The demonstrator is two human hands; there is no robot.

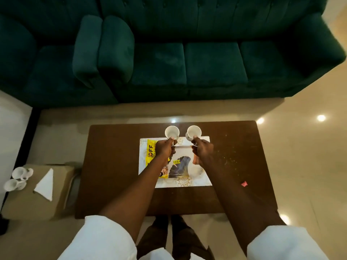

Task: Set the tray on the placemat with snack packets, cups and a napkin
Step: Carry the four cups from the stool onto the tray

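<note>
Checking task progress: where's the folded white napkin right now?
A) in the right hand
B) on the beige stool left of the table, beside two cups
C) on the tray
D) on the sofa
B: the napkin lies on the beige stool beside two spare cups; the left hand grips the left cup, and the right hand grips the right cup.
</note>
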